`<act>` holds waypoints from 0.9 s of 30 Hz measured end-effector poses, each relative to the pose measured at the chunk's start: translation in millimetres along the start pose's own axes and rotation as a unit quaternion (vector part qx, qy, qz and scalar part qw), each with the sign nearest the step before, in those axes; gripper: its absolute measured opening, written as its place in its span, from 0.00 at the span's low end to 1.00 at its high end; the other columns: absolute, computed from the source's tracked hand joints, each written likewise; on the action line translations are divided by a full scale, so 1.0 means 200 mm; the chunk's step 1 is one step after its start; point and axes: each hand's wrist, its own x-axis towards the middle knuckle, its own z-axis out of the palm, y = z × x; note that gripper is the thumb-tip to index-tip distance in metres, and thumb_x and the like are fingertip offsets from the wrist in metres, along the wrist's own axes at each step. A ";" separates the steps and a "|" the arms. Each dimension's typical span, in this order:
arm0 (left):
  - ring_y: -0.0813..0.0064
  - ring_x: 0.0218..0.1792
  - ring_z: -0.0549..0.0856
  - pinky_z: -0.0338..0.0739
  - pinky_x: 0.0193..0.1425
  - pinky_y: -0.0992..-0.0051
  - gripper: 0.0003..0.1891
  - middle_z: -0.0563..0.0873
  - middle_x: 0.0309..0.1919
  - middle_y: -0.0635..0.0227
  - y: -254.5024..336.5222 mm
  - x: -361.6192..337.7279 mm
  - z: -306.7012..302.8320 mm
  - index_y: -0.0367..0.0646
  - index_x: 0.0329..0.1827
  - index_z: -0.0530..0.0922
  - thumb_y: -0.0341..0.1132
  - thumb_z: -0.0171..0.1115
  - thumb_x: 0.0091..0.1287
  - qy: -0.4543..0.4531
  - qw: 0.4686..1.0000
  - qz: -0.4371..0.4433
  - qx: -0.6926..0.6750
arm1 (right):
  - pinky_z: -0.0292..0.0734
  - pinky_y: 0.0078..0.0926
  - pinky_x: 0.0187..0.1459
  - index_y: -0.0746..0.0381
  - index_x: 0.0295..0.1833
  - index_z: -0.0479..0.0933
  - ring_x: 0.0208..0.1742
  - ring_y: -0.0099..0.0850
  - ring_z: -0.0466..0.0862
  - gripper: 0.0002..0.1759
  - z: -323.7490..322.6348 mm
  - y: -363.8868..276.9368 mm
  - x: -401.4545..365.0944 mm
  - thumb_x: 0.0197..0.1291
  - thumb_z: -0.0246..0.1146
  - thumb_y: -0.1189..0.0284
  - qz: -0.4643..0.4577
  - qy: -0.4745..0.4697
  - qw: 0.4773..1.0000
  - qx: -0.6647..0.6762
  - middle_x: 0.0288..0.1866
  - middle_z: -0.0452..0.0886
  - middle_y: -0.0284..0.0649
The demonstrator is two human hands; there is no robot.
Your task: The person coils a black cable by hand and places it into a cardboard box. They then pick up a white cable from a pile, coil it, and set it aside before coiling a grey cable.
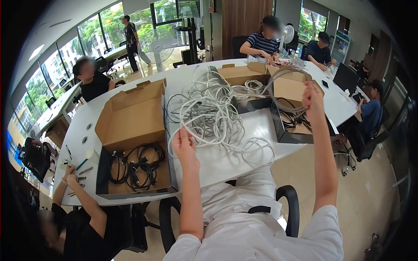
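Observation:
A large tangle of white and grey cables point(209, 113) lies on the white table in front of me. At its near left side my left hand point(184, 142) is closed around a white cable point(196, 140). Raised over the box on the right, my right hand point(312, 98) grips a grey cable point(271, 85), which hangs in a loop toward the pile. An open cardboard box point(136, 167) to the left holds coiled black cables point(138, 164). More black cables point(292, 119) lie in the open box point(300, 138) under my right hand.
A third open box point(244, 78) with white cables stands behind the pile. At the left table edge, a person's hands point(69, 174) are among pens and small tools point(85, 171). Other people sit around the table point(257, 130). A phone point(325, 84) and monitor point(346, 78) are at far right.

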 end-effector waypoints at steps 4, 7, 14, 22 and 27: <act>0.92 0.14 0.62 0.50 0.14 0.87 0.14 0.77 0.22 0.75 0.03 0.07 -0.11 0.41 0.46 0.80 0.40 0.49 0.76 0.014 0.996 -0.019 -0.085 | 0.48 0.14 0.14 0.62 0.45 0.72 0.14 0.12 0.56 0.11 -0.25 -0.11 0.13 0.72 0.53 0.65 -0.066 0.143 0.984 0.087 0.19 0.59 0.23; 0.91 0.12 0.63 0.49 0.12 0.86 0.14 0.76 0.21 0.76 0.03 0.08 -0.09 0.42 0.46 0.80 0.40 0.49 0.75 0.052 0.995 -0.027 -0.075 | 0.48 0.13 0.15 0.62 0.48 0.72 0.15 0.12 0.55 0.11 -0.41 -0.15 0.17 0.72 0.53 0.65 -0.108 0.183 0.974 0.074 0.19 0.58 0.23; 0.86 0.27 0.75 0.67 0.26 0.84 0.13 0.79 0.30 0.72 -0.04 0.03 -0.09 0.42 0.51 0.76 0.41 0.50 0.74 -0.008 0.994 -0.046 -0.094 | 0.45 0.14 0.14 0.64 0.53 0.72 0.13 0.12 0.52 0.15 -0.44 -0.22 0.06 0.72 0.53 0.64 -0.127 0.088 0.987 0.047 0.18 0.55 0.23; 0.60 0.53 0.80 0.74 0.54 0.69 0.25 0.81 0.52 0.54 0.06 -0.25 -0.20 0.32 0.60 0.71 0.43 0.59 0.67 -0.242 0.808 0.170 0.509 | 0.46 0.13 0.13 0.64 0.52 0.75 0.10 0.10 0.52 0.18 -0.01 -0.41 -0.30 0.74 0.50 0.61 -0.054 -0.110 0.991 -0.045 0.16 0.56 0.22; 0.54 0.49 0.83 0.77 0.50 0.67 0.31 0.84 0.49 0.51 0.40 -0.49 -0.16 0.31 0.62 0.71 0.45 0.65 0.62 -0.328 0.633 0.001 0.701 | 0.45 0.13 0.13 0.66 0.50 0.76 0.11 0.10 0.53 0.18 0.20 -0.42 -0.53 0.74 0.49 0.62 -0.029 -0.152 0.983 -0.101 0.15 0.57 0.22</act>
